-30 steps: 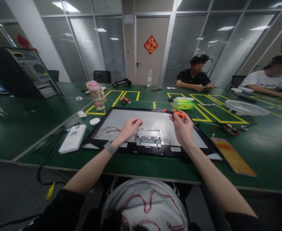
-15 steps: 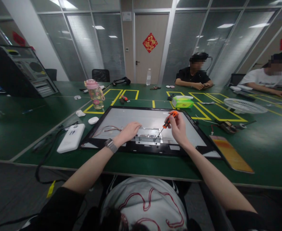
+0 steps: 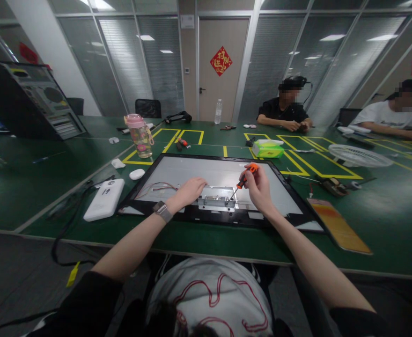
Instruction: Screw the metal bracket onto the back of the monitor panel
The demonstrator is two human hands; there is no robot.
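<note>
A flat display panel (image 3: 178, 171) with a black frame lies on the green table before me. Near its front edge sits a metal bracket (image 3: 218, 202). My right hand (image 3: 260, 187) is closed around an orange-and-black screwdriver (image 3: 247, 175), held tilted, its tip at the right part of the bracket. My left hand (image 3: 191, 191) rests on the panel at the bracket's left end, fingers stretched out together and holding nothing I can see. Thin wires (image 3: 158, 187) lie on the panel left of that hand.
Left of the panel are a white power bank (image 3: 104, 200), a white case (image 3: 136, 174) and a pink-lidded bottle (image 3: 141, 135). To the right lie an orange-yellow slab (image 3: 339, 227) and a white fan grille (image 3: 360, 155). Behind stands a green tissue pack (image 3: 267, 149). Two people sit across.
The screwdriver handle and my right hand have shifted very slightly. My left hand keeps its place on the panel. The whole view has moved a little.
</note>
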